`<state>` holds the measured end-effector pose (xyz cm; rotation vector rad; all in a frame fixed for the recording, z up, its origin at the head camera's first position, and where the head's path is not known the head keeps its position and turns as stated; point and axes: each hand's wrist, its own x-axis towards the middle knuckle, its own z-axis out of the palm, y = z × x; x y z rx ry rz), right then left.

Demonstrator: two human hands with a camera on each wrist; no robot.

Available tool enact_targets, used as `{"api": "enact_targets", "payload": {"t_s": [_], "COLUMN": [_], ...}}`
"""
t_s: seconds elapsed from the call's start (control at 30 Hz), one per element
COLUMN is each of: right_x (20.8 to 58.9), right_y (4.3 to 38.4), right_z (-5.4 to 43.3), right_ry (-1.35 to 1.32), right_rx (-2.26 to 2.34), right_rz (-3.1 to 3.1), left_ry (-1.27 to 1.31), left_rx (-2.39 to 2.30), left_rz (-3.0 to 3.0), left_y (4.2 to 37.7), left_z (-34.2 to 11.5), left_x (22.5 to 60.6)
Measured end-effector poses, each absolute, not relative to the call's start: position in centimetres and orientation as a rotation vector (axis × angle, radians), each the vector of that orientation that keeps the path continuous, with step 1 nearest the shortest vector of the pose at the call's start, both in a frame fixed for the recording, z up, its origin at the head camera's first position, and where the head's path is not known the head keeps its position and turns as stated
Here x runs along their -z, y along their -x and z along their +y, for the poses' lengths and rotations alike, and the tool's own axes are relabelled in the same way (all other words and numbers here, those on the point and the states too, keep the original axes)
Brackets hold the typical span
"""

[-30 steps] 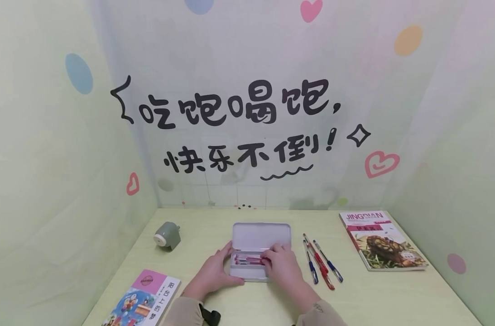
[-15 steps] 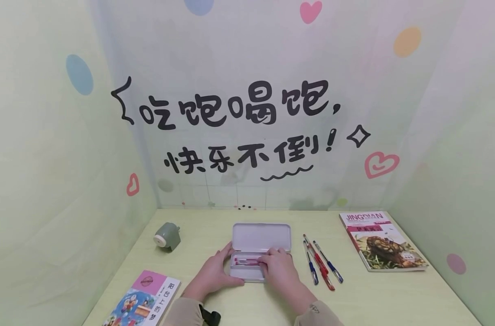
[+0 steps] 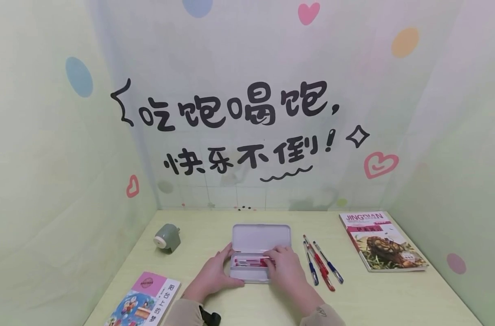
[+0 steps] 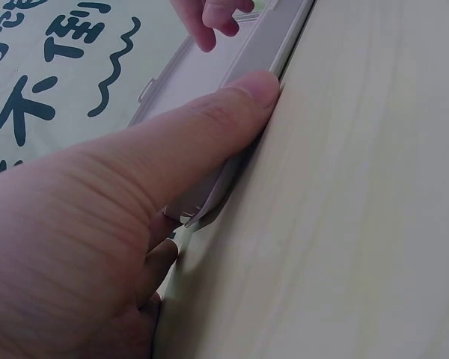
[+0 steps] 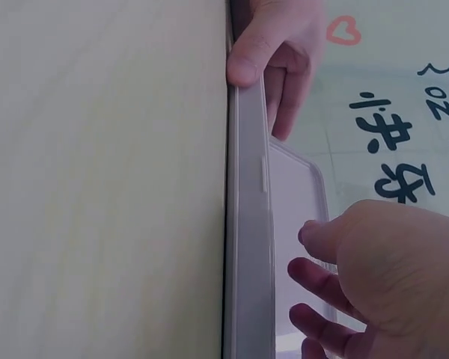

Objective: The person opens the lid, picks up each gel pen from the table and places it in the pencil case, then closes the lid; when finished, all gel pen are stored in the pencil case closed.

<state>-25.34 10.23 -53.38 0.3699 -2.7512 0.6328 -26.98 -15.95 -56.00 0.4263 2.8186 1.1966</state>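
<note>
An open metal pencil case (image 3: 261, 236) stands in the middle of the table, its lid tipped back. Several thin red and white pens or refills (image 3: 249, 262) lie in its rear compartment; their exact kind is too small to tell. My left hand (image 3: 213, 274) holds the case by its left end, with the thumb (image 4: 258, 90) along the front edge. Over the right part of the case is my right hand (image 3: 285, 269), fingertips at the right ends of those sticks. In the right wrist view its thumb and fingers (image 5: 318, 277) are bent loosely and apart, with nothing visible between them.
Several red and blue pens (image 3: 320, 262) lie just right of the case. A magazine (image 3: 383, 244) is at the far right. On the left are a grey-green pencil sharpener (image 3: 167, 237) and a book (image 3: 143, 299). Fabric walls enclose the table (image 3: 394, 299).
My right hand moved slightly left over the case, then back right, uncovering more of the sticks inside. The left hand and the case have stayed in place.
</note>
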Motion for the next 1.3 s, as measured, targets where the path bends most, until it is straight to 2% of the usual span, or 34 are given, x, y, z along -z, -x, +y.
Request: {"api": "enact_targets", "payload": {"t_s": [0.63,1.3], "right_x": [54.0,54.4], "right_y": [24.3,24.2], "right_z": [22.5,25.8], "right_ry": [0.061,0.218], "right_rx": [-0.783,-0.736], "right_rz": [-2.661,-2.834], "left_ry": [-0.427,-0.393], "left_rx": [-1.178,-1.184], "left_rz": [2.828,2.818], "left_y": [27.0,27.1], "left_z": [-15.9,-15.9], "left_x": [55.9,56.0]}}
